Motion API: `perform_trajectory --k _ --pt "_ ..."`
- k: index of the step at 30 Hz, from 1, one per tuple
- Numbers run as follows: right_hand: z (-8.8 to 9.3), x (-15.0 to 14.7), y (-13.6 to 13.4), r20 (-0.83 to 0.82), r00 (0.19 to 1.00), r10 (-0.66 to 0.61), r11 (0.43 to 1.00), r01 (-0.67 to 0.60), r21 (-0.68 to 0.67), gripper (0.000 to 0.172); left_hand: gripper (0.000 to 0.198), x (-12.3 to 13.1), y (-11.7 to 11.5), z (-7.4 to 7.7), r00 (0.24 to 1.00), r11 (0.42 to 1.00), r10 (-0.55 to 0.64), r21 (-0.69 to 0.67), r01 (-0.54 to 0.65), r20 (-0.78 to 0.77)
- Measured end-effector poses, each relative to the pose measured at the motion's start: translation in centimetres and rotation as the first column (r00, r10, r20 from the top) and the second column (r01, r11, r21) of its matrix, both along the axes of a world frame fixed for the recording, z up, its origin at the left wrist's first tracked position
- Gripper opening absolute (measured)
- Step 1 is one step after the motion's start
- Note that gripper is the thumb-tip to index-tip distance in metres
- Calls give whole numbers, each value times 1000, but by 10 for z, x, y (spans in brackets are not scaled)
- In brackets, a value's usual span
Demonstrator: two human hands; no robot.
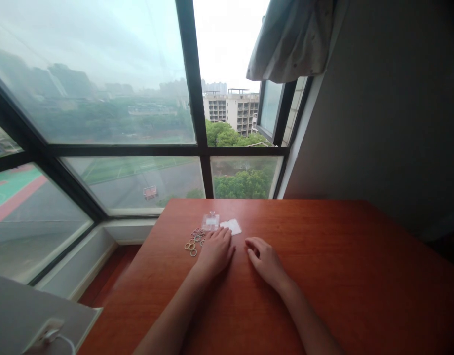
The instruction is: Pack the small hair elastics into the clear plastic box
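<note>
My left hand rests palm down on the table, fingers stretched forward and holding nothing that shows. It partly covers a loose group of small coloured rings, which look like hair ties, to its left. Just beyond its fingertips lies a clear plastic box. Beside the box is a flat whitish piece, perhaps its lid or a card. My right hand lies on its side on the table, apart from these things. Its fingers are loosely bent, the thumb stands a little away from them, and nothing shows between.
The reddish-brown wooden table reaches the window wall. Dark window frames stand behind it, with one pane opened outward under a bunched curtain. A plug with a white cable sits at lower left.
</note>
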State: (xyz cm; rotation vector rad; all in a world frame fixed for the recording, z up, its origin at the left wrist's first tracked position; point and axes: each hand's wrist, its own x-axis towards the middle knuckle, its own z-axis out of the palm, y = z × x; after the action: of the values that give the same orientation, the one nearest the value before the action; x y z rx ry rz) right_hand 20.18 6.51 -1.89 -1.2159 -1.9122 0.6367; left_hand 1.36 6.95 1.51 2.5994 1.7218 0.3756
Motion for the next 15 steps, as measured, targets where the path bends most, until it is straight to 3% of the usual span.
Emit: perform_trajectory --k 9,15 --pt "0 0 0 2 1000 -2 1000 2 -13 29 49 2 0 -11 992 993 112 40 -110 -51" --pt "1 0 -1 5 1000 1 1000 -1 -7 28 36 6 -2 -2 998 997 42 72 -39 -41"
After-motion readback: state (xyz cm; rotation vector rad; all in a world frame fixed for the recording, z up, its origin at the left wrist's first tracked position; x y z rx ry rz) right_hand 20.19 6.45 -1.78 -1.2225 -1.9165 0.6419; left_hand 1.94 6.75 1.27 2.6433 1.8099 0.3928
